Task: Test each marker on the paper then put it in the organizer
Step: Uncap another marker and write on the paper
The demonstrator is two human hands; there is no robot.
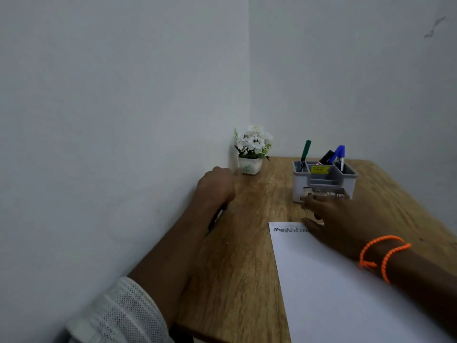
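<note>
A grey organizer stands at the back of the wooden table. A green marker, a black marker and a blue marker stand in it. White paper lies in front of it, with a dark scribble along its top edge. My right hand rests with spread fingers on the paper's top, just in front of the organizer. My left hand is at the table's left edge with its back to me and its fingers hidden. A dark marker shows under its wrist.
A small white pot of white flowers stands in the back left corner, right beside my left hand. White walls close off the table on the left and at the back. Orange bands circle my right wrist.
</note>
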